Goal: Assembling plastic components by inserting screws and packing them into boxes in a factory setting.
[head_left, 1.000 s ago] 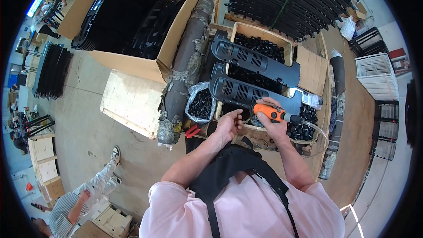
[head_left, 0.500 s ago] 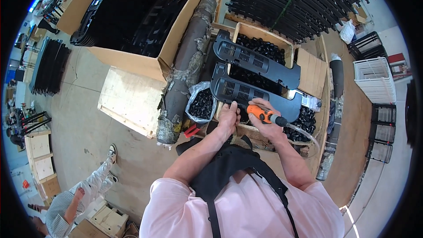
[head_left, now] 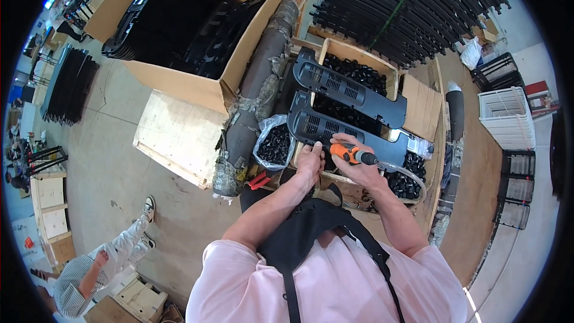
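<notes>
Two long black plastic panels with slotted vents lie side by side, the near panel (head_left: 335, 128) in front of the far panel (head_left: 353, 91). My left hand (head_left: 309, 162) is closed at the near panel's front edge, thumb at the rim; what its fingers pinch is hidden. My right hand (head_left: 360, 171) wraps round an orange and black hand-held power tool (head_left: 342, 152). From its dark rear end a clear hose (head_left: 412, 177) curves away to the right. The tool's working end is hidden by my hand and the panel edge.
Small black parts (head_left: 356, 75) fill a wooden bin behind the panels; more lie in a plastic bag (head_left: 275, 146) at left. Red-handled pliers (head_left: 260, 180) lie below it. A carton (head_left: 179, 81) of black panels stands far left. A person (head_left: 89, 275) walks at lower left.
My right hand and the tool have shifted slightly left, and the tool has turned a little. My left hand stays at the panel's front edge. The person at lower left has shifted slightly.
</notes>
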Motion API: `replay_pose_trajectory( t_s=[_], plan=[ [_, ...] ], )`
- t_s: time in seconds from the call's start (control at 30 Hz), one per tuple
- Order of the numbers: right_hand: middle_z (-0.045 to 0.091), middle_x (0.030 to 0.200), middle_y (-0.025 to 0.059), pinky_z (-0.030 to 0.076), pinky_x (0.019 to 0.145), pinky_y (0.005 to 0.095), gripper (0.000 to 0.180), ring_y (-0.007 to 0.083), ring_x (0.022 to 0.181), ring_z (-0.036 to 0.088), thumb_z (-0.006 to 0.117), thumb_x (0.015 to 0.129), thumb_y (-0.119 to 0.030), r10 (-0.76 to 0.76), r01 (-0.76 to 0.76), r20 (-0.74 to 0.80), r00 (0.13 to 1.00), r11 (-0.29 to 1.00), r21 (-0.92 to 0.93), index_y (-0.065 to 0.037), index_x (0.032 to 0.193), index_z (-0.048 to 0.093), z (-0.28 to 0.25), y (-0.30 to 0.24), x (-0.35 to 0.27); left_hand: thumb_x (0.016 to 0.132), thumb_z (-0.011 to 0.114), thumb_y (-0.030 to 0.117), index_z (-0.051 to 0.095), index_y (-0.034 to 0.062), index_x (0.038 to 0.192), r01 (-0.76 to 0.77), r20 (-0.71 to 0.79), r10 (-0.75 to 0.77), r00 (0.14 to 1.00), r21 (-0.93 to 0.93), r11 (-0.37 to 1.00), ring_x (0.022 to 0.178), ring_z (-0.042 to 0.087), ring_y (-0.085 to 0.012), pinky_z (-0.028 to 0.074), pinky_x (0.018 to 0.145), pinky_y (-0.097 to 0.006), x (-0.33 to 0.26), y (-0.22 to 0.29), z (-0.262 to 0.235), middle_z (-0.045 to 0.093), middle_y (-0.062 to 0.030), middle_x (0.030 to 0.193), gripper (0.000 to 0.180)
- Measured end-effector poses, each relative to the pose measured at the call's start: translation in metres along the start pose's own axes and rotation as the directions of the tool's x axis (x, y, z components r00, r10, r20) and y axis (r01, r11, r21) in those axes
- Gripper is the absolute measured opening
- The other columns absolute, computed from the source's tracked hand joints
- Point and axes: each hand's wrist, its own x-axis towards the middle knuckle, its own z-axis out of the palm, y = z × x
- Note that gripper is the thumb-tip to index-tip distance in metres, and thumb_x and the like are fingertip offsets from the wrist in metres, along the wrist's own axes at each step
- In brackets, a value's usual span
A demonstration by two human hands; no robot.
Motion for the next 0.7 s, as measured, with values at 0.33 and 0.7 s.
replay_pose_trajectory(
  t_s=[0.33, 0.7],
  plan=[
    [0.070, 0.121, 0.0108, 0.051, 0.102, 0.0312, 0.047, 0.0165, 0.111, 0.065, 0.075, 0.088, 0.002, 0.116, -0.051, -0.150, 0.982, 0.925, 0.378, -0.001, 0.133, 0.062, 0.000, 0.015, -0.005, 0.107, 0.058, 0.040, 0.052, 0.0133, 0.094, -0.022, 0.046, 0.021, 0.999, 0.037, 0.999, 0.048, 0.045, -0.0139, 0.033, 0.041, -0.031, 0.014, -0.028, 0.003, 0.051, -0.0020, 0.070, 0.030],
    [0.071, 0.123, 0.0142, 0.052, 0.107, 0.0372, 0.052, 0.0217, 0.114, 0.067, 0.074, 0.085, 0.001, 0.041, 0.044, -0.182, 0.982, 0.896, 0.442, -0.001, 0.136, 0.059, -0.022, -0.003, -0.013, 0.110, 0.048, 0.045, 0.054, 0.0106, 0.108, 0.028, 0.099, -0.048, 0.994, 0.191, 0.981, 0.063, 0.058, -0.0141, 0.043, 0.050, -0.029, -0.026, -0.016, -0.027, 0.063, -0.0047, 0.084, 0.035]
  ],
)
